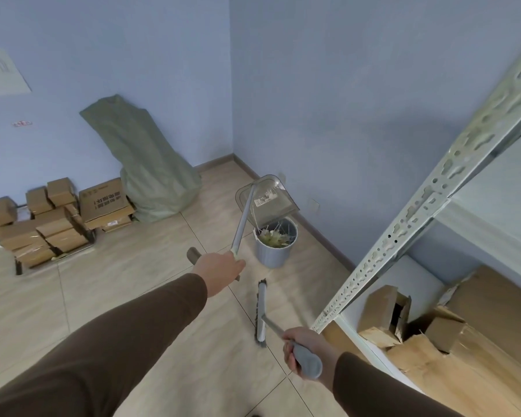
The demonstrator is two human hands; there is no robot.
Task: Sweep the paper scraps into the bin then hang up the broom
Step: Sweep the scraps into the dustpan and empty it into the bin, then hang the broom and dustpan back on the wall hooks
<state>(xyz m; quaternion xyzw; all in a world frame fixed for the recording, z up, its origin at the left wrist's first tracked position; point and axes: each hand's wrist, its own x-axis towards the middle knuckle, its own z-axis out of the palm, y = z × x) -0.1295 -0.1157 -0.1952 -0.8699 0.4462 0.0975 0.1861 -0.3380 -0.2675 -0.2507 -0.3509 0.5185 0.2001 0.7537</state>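
Note:
My left hand (220, 270) grips the long grey handle of a clear plastic dustpan (268, 200). The dustpan is raised and tipped over a grey bin (275, 251) that stands near the right wall. Paper scraps (274, 236) lie inside the bin and some hang at the dustpan's lower edge. My right hand (303, 349) holds the grey handle of a broom. The broom head (262, 314) rests on the tiled floor just in front of the bin.
A white metal shelf rack (433, 200) stands close on the right, with torn cardboard boxes (418, 332) at its base. A green sack (145, 164) leans in the corner. Stacked cardboard boxes (57, 218) sit at the left wall.

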